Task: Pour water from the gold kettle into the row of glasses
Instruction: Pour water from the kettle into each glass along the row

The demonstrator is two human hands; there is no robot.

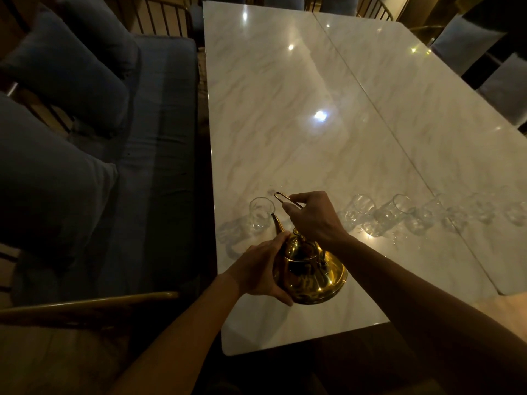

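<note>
Gold kettle held tilted over table, near-left corner. Right hand grips wire handle; left hand cups body. Spout at leftmost glass; row of glasses runs rightward along near edge.

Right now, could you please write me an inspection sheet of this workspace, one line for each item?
Surface: pale marble table, glossy, with light reflections and a seam running along it.
Job's things: gold kettle tilted, spout toward the leftmost glass; the row of glasses continues to the right. Water levels cannot be told in this dim light.
Clutter: nothing seen.
Hands: left hand holds the kettle's body; right hand grips its thin handle.
Cables: nothing seen.
Surroundings: blue cushioned bench on the left; padded chairs at the far right.
</note>
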